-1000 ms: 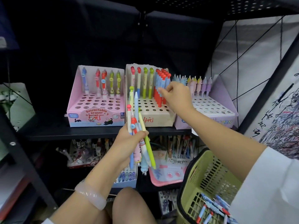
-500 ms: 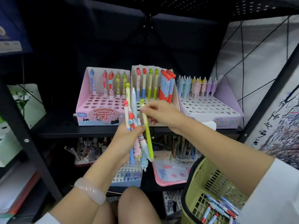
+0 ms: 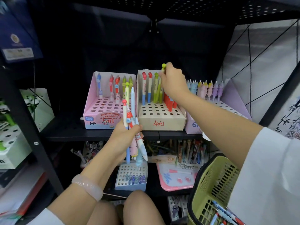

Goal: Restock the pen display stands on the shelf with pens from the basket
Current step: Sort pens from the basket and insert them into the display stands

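Up at the back row of the beige stand [image 3: 161, 118], middle of the shelf [image 3: 100, 135]: right hand [image 3: 172, 82] pinching a green pen [image 3: 163, 67] by its knobbed top, long axis near upright, tip tilted down-left toward the green pens already standing there. Target hole directly beneath the hand, hidden by the fingers; cannot tell whether the tip is seated yet. Left hand [image 3: 125, 137] lower, in front of the shelf edge, clenched round a bundle of pens [image 3: 129, 120] held upright, between the pink stand [image 3: 103, 117] and the beige one. Right hand clearly the nearer to the slot. Green basket [image 3: 209, 184] at lower right, more pens inside. Half a second earlier: right hand down at the bundle, drawing this green pen out; now raised and carried back over the stand, bundle one pen fewer.
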Demonstrator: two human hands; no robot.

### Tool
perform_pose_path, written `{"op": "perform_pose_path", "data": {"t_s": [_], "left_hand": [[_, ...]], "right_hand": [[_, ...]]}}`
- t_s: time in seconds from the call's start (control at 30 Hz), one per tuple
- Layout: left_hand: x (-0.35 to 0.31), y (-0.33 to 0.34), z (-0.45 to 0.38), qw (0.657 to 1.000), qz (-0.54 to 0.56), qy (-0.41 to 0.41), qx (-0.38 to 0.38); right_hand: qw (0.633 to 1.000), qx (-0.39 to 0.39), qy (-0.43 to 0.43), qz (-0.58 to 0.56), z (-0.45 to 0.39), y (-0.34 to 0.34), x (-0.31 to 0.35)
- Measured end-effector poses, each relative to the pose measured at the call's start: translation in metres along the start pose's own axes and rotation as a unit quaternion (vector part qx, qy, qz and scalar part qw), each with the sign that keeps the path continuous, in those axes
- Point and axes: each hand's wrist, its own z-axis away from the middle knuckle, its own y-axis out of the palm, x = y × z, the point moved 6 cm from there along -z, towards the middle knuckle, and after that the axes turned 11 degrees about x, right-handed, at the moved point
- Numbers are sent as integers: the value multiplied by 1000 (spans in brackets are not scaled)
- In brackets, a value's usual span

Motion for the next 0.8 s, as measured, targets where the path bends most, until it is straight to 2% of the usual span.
{"op": "perform_pose_path", "data": {"t_s": [0.33, 0.6, 0.8], "left_hand": [[5, -4, 2, 1000, 12, 2, 22], [8, -4, 1, 999, 32, 4, 22], [10, -5, 2, 999, 39, -1, 24]], "right_hand": [[998, 12, 32, -57, -3, -2, -3], [999, 10, 35, -2, -9, -3, 1], [995, 63, 75, 20, -14, 8, 0]]}}
